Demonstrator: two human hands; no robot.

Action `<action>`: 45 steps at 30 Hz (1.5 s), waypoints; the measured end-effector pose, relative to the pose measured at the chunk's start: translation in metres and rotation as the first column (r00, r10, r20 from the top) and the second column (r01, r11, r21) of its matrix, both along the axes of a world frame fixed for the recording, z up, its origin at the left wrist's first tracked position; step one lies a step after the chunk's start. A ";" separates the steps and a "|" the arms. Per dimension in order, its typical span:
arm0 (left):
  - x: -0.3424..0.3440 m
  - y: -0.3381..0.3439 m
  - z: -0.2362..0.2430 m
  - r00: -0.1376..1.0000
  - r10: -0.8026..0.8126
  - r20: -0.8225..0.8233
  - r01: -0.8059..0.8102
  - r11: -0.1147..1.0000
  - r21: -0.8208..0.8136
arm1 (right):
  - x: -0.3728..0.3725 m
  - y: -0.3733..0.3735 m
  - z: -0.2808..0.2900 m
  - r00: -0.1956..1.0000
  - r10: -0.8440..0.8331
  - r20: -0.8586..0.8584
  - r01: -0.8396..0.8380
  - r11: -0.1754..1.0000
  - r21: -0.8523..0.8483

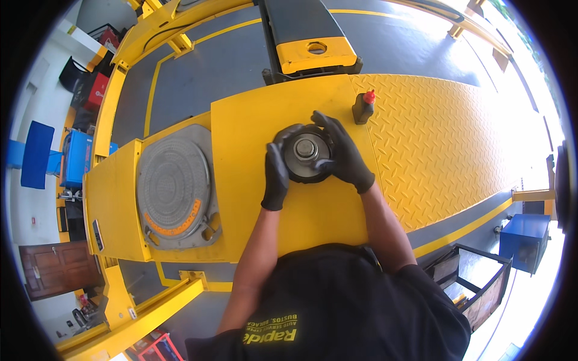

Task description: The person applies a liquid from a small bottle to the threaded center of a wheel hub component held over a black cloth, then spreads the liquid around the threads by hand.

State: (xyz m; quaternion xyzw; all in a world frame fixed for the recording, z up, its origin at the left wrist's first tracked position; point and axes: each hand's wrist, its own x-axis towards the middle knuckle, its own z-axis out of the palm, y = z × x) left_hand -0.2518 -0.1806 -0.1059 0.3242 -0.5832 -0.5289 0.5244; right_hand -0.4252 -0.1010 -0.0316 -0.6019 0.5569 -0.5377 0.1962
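Observation:
Between my hands is a round dark part (292, 163) with a black rim, a grey metal face and a raised, bolt-like centre. It is over the smooth yellow platform (244, 138); whether it rests there or is held just above, I cannot tell. My left hand (277, 174), in a dark glove, curves round its left side. My right hand (345, 155), gloved the same way, grips its right side, with the thumb over the face near the centre. Some of the rim is hidden under the gloves. A small black bottle (362, 111) with a red cap stands beyond my right hand.
To the left, a grey round turntable plate (174, 174) is set in the platform. Yellow tread plate (439, 144) extends to the right. A black-and-yellow lift beam (316, 51) lies ahead. A metal-framed cart (475, 283) and a blue box (524, 240) stand at lower right.

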 end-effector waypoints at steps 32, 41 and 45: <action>0.026 -0.031 0.025 0.881 -0.200 -0.430 0.250 0.966 0.063 | -0.026 0.010 -0.007 0.956 -0.107 0.272 0.051 0.977 0.205; 0.013 -0.007 0.030 0.990 -0.118 -0.080 0.131 0.975 0.182 | 0.004 0.003 0.002 0.975 -0.058 -0.216 0.070 0.996 0.050; 0.029 -0.033 0.030 0.836 -0.294 -0.464 0.329 0.944 -0.006 | -0.018 0.008 -0.007 0.984 -0.082 0.157 0.054 0.983 0.174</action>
